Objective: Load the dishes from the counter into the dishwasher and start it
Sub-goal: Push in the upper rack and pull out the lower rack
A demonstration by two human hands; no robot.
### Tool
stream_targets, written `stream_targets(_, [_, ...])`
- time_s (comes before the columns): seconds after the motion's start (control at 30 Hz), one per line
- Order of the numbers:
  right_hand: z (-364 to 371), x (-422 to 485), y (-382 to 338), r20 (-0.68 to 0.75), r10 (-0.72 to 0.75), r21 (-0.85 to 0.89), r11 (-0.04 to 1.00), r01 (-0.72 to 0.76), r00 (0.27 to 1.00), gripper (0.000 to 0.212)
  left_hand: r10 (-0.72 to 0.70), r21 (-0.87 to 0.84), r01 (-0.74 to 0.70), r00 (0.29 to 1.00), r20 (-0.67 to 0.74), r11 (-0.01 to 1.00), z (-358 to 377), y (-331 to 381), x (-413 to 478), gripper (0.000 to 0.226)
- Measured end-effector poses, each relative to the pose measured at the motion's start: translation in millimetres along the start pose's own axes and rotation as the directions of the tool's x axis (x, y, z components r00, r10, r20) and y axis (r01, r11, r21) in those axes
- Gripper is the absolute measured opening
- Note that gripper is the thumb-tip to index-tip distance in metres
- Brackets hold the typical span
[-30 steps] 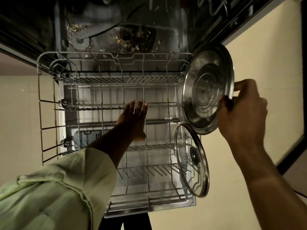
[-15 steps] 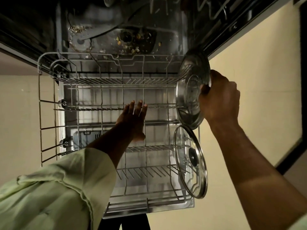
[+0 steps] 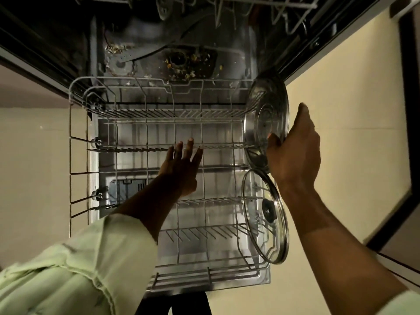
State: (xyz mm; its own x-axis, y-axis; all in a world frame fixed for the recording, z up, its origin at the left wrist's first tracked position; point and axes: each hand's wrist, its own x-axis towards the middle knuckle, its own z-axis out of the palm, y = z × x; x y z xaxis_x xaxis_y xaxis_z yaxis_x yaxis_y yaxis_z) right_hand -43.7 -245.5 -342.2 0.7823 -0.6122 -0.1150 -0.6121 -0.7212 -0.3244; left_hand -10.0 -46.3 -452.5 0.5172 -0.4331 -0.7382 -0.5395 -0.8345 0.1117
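Our left hand (image 3: 181,165) reaches in from seven o'clock out of a pale green sleeve (image 3: 86,264), palm down, fingers straight and slightly spread toward twelve. Our right hand (image 3: 295,153), on a bare forearm from five o'clock, lies at its three o'clock, thumb and fingers pinching the steel lid (image 3: 266,114).

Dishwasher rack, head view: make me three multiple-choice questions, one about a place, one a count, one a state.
1. Where in the rack does the glass lid stand?
A) left side B) right side C) centre
2. How many lids are in view?
A) one B) two C) four
3. What is the left hand doing?
A) gripping a plate B) open, holding nothing C) holding a cup

1 B: it stands on edge by the right wall.
2 B: the glass lid and the steel lid that the right hand holds.
3 B: its fingers are straight and empty.
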Motion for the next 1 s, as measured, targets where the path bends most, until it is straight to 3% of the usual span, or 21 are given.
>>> stream_targets(0.1, [6,-23,-5,-0.035,-0.117,-0.09,0.989,0.113,0.993,0.075,0.01,0.019,-0.01,1.0,-0.027,1.0,1,-5,-14,0.088])
stream_targets(0.27, [14,-63,-17,0.071,-0.275,-0.167,0.944,0.283,0.959,0.07,0.04,0.029,-0.038,0.995,-0.091,0.999,-8,-7,-44,0.083])
stream_targets(0.5, [-5,-110,-44,0.276,-0.238,-0.176,0.94,0.293,0.931,0.07,0.043,0.026,-0.04,0.99,-0.133,0.999,-27,-16,-118,0.082])
stream_targets(0.73, [-83,-165,-88,0.256,-0.237,-0.172,0.943,0.285,0.937,0.069,-0.01,-0.109,-0.016,0.972,-0.236,0.994,-58,-22,-239,0.07])
stream_targets(1.0, [-176,-237,-159,0.28,-0.359,-0.108,0.91,0.401,0.89,0.071,-0.131,-0.196,0.061,0.921,-0.367,0.979,-105,-29,-379,0.084])
